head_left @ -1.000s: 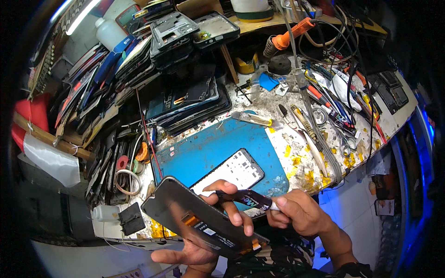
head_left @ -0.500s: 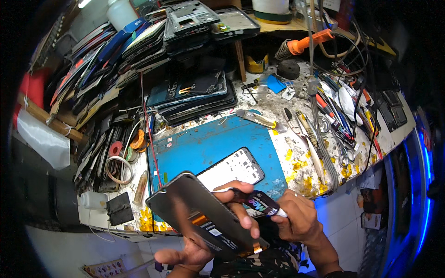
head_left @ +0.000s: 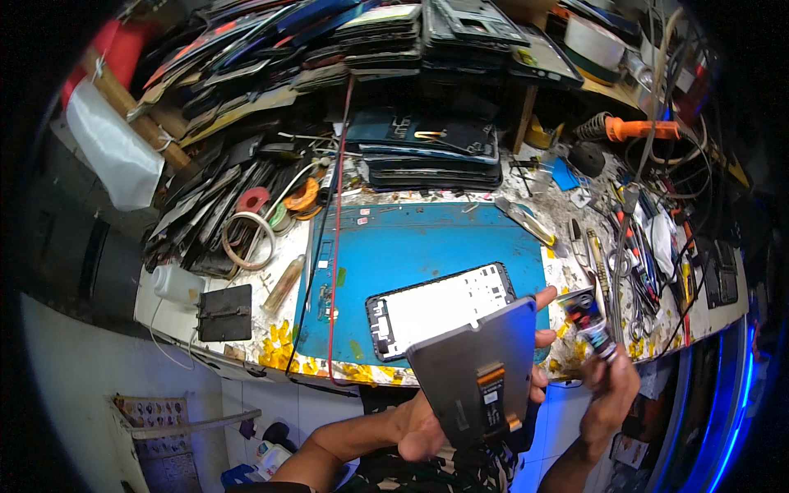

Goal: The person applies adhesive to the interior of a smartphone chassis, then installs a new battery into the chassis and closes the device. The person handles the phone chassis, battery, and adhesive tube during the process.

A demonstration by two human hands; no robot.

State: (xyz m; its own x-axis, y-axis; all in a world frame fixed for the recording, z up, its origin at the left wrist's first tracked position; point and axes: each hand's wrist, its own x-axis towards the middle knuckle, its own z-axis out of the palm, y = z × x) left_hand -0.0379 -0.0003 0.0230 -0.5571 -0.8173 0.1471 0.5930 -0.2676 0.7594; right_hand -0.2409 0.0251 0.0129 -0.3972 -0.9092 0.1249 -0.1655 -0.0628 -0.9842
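Note:
My left hand [head_left: 421, 430] grips a phone screen panel [head_left: 452, 374] by its edges, thumb on the near side and fingertips round the far right edge. The panel is tilted, its dark back toward me, with an orange-and-black flex cable [head_left: 491, 390] on it. In my right hand [head_left: 612, 393] is a black glue tube [head_left: 585, 319] with coloured print, held by its lower end over the bench's front right, apart from the panel. Behind the panel, a phone frame [head_left: 427, 316] with a white inside lies on the blue mat [head_left: 411, 238], partly covered by the panel.
Stacked phone parts [head_left: 427, 168] stand behind the mat. A utility knife [head_left: 526, 222] lies at its far right corner. Pliers, scissors and cables crowd the right side; tape rolls [head_left: 246, 240] and a white bottle [head_left: 177, 283] sit left. A red wire [head_left: 335, 246] crosses the mat.
My view has swung left, so the bench appears farther right. My right hand with the glue tube has come away from the panel and left fingers. The panel now stands more upright.

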